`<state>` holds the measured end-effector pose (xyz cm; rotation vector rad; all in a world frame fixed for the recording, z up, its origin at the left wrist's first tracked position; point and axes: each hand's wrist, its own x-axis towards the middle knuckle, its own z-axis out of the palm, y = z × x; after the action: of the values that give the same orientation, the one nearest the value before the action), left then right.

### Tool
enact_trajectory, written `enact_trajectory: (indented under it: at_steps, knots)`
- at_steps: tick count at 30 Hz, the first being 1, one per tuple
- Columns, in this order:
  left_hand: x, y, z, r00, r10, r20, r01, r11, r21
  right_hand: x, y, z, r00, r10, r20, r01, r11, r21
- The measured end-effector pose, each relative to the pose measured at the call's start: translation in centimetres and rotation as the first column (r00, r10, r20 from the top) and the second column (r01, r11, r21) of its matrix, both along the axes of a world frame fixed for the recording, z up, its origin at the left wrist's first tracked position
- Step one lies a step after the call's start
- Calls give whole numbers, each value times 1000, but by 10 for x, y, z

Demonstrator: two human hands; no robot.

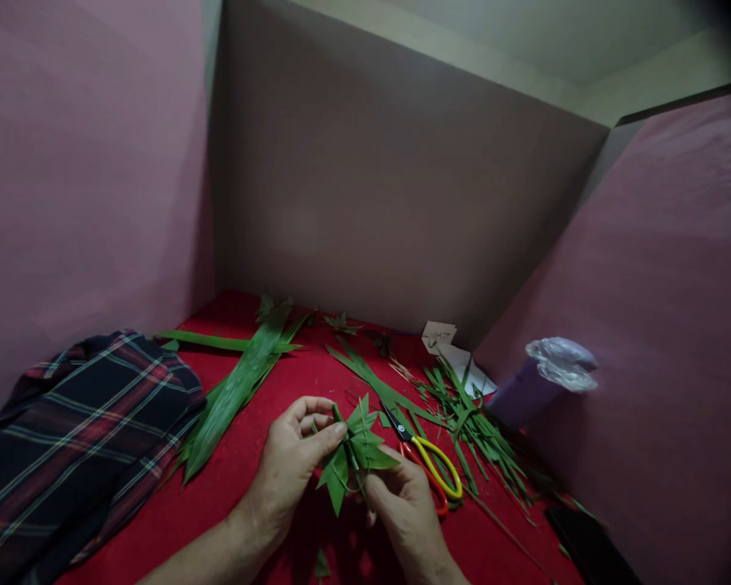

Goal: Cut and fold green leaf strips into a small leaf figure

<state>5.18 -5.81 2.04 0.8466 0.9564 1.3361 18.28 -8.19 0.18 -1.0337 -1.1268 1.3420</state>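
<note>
My left hand (297,459) and my right hand (402,508) hold between them a small folded piece made of green leaf strips (354,451), with pointed tips sticking out on all sides. The left thumb and fingers pinch its upper left part. The right fingers grip its lower right side from below. Both hands hover just above a red cloth surface (231,496).
Scissors with yellow and orange handles (430,461) lie right of my hands. Long green leaves (237,386) lie to the left, cut strips (469,414) to the right. A plaid cloth (73,439) is at far left, a purple container with plastic (539,382) at right.
</note>
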Motion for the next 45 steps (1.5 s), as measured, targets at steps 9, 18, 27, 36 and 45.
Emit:
enact_trajectory:
  at_steps: [9,18,27,36,45]
  knots:
    - [0,-2,7,999,21,-30,-21,1000,5,1,-1,3,999,6,-38,-7,1000,-20]
    - [0,-1,6,999,22,-45,-22,1000,-6,3,1,-2,999,20,-41,-22,999,-32]
    - [0,-1,5,999,20,-30,-20,1000,-12,4,0,1,1000,23,13,-22,997,-77]
    - [1,-2,3,999,32,3,-32,999,-22,5,1,1,1000,0,30,1,998,-57]
    - [0,-1,2,1000,20,-13,-20,1000,-11,5,-1,0,1000,12,19,-11,999,-46]
